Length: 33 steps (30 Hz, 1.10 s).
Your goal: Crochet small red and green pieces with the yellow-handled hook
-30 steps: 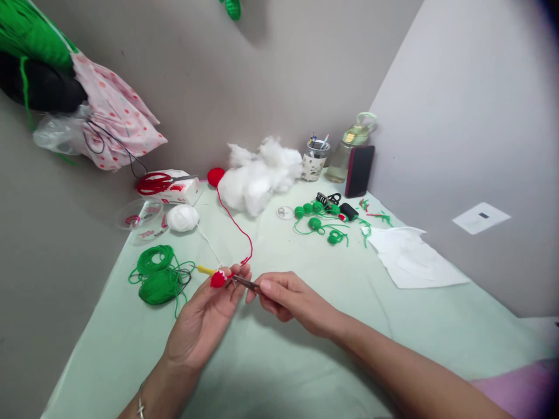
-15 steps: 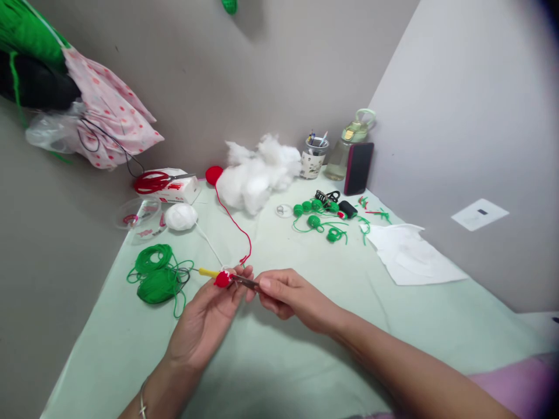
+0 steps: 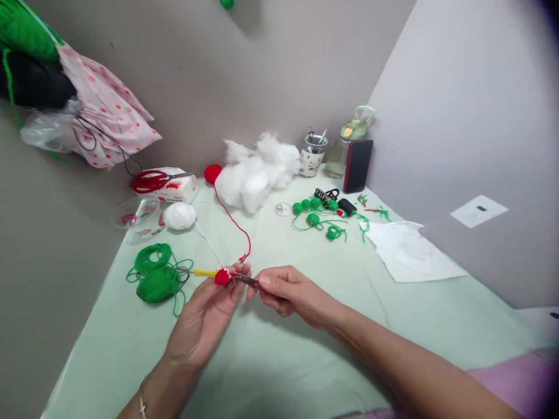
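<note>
My left hand (image 3: 205, 317) pinches a small red crocheted piece (image 3: 222, 277) between thumb and fingertips. A yellow-handled tool (image 3: 204, 272) sticks out of the piece to the left. My right hand (image 3: 283, 291) is closed on a thin dark metal hook (image 3: 245, 280) whose tip meets the red piece. A red yarn strand (image 3: 236, 224) runs from the piece up to a red yarn ball (image 3: 212, 173). A white strand leads to a white yarn ball (image 3: 179, 215).
Green yarn (image 3: 155, 274) lies left of my hands on the pale green table (image 3: 279, 361). White stuffing (image 3: 255, 171), red scissors (image 3: 151, 181) on a box, a pen cup (image 3: 312, 157), bottle (image 3: 345, 152), phone (image 3: 358, 166), small green crocheted balls (image 3: 317, 212) and paper (image 3: 408, 250) sit farther back.
Both hands stay together on the red piece with only slight shifts. The view has tilted a little, so the things at the back sit slightly higher in the picture.
</note>
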Tool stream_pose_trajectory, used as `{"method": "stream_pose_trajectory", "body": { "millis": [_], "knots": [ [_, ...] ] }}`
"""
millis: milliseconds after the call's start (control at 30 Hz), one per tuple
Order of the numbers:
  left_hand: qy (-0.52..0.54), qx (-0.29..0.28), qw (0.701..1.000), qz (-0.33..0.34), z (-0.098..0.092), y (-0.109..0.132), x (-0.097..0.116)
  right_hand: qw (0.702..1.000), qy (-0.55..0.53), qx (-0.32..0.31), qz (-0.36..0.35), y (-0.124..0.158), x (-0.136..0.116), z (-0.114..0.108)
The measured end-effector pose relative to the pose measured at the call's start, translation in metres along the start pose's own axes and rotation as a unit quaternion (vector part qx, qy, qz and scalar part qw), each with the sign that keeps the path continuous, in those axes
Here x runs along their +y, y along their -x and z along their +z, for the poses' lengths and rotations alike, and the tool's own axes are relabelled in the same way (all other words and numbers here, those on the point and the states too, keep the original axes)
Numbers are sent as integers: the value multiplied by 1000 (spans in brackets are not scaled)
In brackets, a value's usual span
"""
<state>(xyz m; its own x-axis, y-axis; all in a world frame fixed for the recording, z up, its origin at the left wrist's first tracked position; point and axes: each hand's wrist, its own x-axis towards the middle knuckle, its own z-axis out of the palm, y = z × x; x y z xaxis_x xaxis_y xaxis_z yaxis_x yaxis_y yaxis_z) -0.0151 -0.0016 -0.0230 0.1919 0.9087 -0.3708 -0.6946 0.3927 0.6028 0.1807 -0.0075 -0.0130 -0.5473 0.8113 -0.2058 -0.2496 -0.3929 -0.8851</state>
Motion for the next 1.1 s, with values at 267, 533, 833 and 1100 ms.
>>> {"method": "stream_pose_trajectory", "body": {
  "millis": [267,533,833,1100],
  "knots": [
    [-5,-5,1000,1,1,2,-1,1000,3,24,10,0,0,1],
    [-6,-5,1000,1,3,2,-1,1000,13,20,-3,0,1,1],
    [-2,-31,1000,-3,6,5,0,998,47,24,-24,1,0,1],
    [-12,-53,998,14,2,6,0,986,118,57,-106,4,-4,11]
  ]
}}
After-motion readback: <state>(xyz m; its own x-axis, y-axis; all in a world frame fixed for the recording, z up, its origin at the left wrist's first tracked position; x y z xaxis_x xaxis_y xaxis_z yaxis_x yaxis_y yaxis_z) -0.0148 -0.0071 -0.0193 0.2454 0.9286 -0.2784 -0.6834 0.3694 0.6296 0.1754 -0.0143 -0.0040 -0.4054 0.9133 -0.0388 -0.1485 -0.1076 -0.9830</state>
